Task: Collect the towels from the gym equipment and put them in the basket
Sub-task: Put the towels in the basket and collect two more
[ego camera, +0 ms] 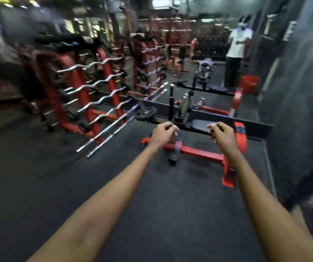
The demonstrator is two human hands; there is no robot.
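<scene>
A: Which step?
B: Seeking towels, I'd say. The left hand (163, 133) and right hand (222, 134) are loosely curled and empty.
A: Where are they?
B: There's a pale cloth (206, 62) far ahead, too blurred to be sure. The red crate (250, 84) far right is perhaps the basket. Next: approach and grasp.

Both arms are bare from elbow to wrist, entering at 7 and 5 o'clock. The left hand (163, 134) and right hand (222, 134) are bare too; blur hides finer detail.

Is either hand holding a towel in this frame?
No. The left hand and the right hand are both stretched forward with loosely curled fingers and hold nothing.
</scene>
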